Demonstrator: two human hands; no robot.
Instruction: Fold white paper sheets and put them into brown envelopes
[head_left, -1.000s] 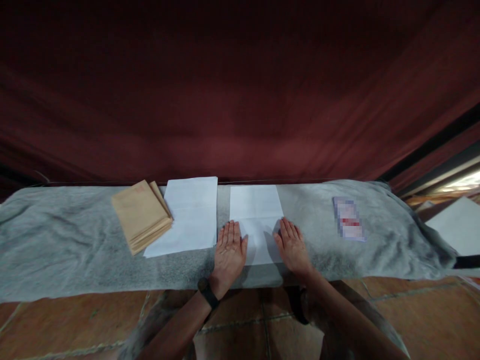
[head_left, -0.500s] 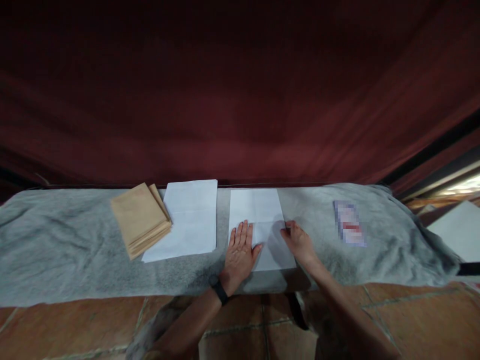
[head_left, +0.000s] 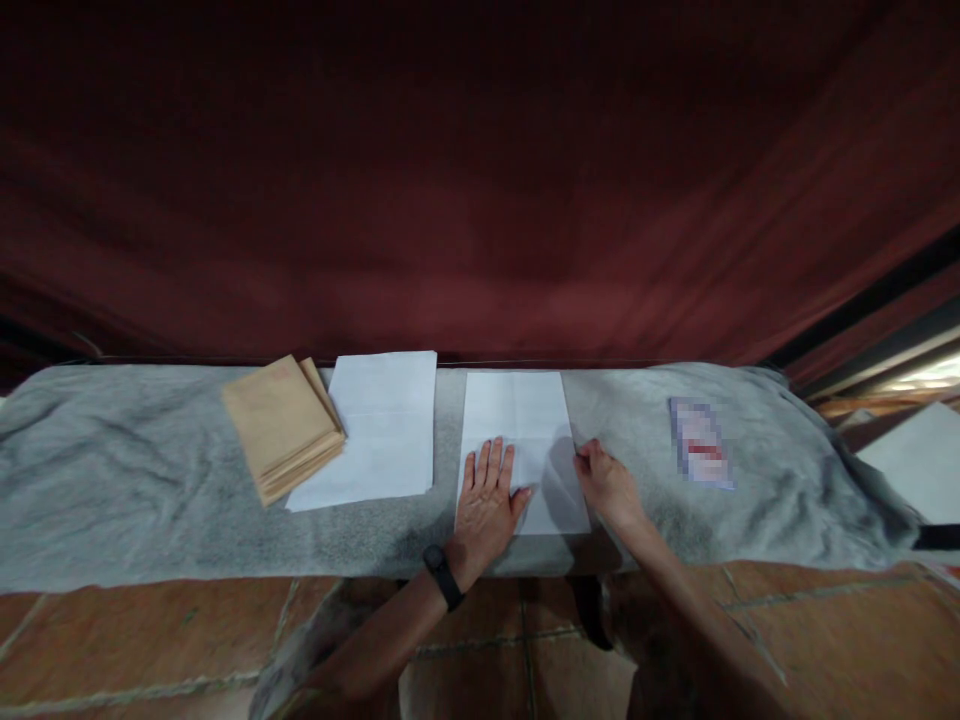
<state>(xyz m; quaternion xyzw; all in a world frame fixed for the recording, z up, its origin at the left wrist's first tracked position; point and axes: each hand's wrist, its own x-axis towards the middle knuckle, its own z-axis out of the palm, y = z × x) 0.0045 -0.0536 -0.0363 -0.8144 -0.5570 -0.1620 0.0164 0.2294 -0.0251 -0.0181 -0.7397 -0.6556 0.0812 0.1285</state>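
A white sheet of paper (head_left: pixel 519 415) with a crease across its middle lies on the grey cloth-covered table (head_left: pixel 135 480). My left hand (head_left: pixel 487 495) rests flat on the sheet's lower left part, fingers stretched out; a dark band is on that wrist. My right hand (head_left: pixel 606 485) is at the sheet's right edge, fingers curled and pinched on that edge.
A stack of white paper (head_left: pixel 379 430) lies left of the sheet, and a pile of tan envelopes (head_left: pixel 281 425) further left. A small printed card (head_left: pixel 699 442) sits on the cloth at right. A dark red curtain (head_left: pixel 480 180) hangs behind; tiled floor below.
My left hand slid right onto the sheet. My right hand went from lying flat on the sheet to pinching its right edge.
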